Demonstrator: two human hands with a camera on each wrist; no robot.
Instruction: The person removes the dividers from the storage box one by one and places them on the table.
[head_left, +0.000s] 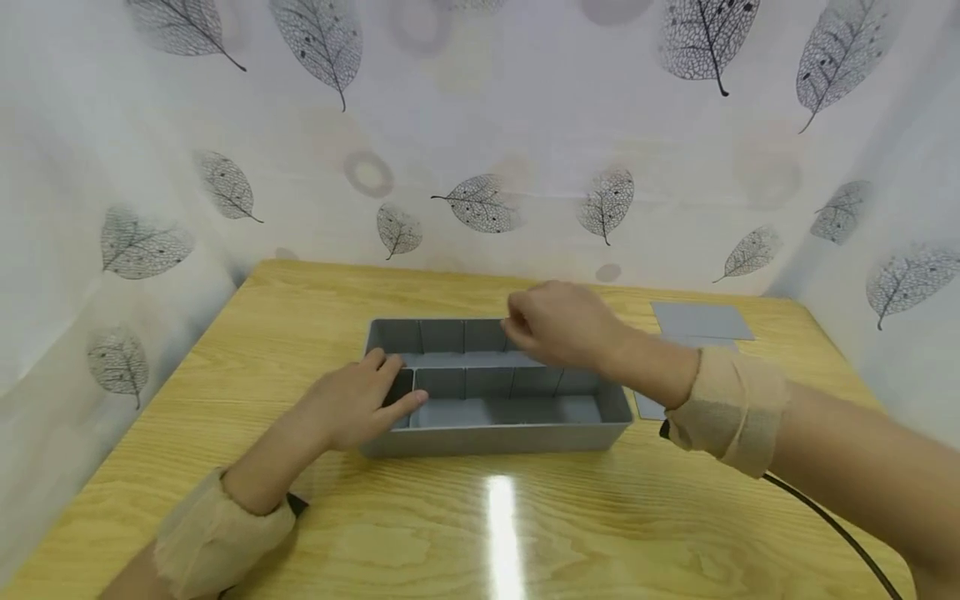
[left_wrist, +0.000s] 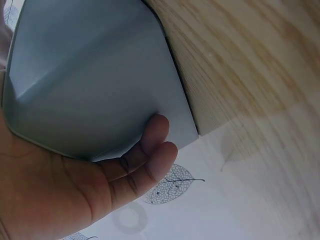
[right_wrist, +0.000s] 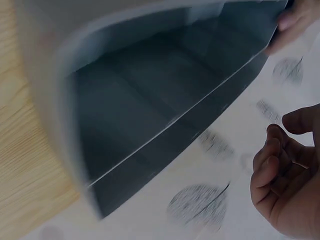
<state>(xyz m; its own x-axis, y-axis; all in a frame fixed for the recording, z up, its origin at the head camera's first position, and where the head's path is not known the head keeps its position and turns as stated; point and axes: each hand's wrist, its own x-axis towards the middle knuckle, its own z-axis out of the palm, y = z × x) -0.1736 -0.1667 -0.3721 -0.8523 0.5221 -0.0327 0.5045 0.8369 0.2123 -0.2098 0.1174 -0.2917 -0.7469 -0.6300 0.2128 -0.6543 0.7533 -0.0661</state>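
Note:
A long grey divided box (head_left: 495, 440) lies lengthwise on the table, split by a long middle wall into two rows with cross dividers (head_left: 414, 398). My left hand (head_left: 365, 406) grips its left end, with the fingers over the end rim and the thumb above the front left compartment. In the left wrist view, two fingertips (left_wrist: 157, 131) bend against the grey end wall (left_wrist: 100, 80). Above the back row hovers my right hand (head_left: 562, 323), fingers loosely curled. Its palm shows nothing held in the right wrist view, where the thumb stands apart from the fingers.
Several flat grey sheets (head_left: 702, 321) lie at the table's right, some partly behind the right forearm. A leaf-printed curtain (head_left: 480, 125) rises behind the wooden table (head_left: 375, 525) and along both sides. A black cable (head_left: 832, 525) hangs from the right wrist band (head_left: 731, 412).

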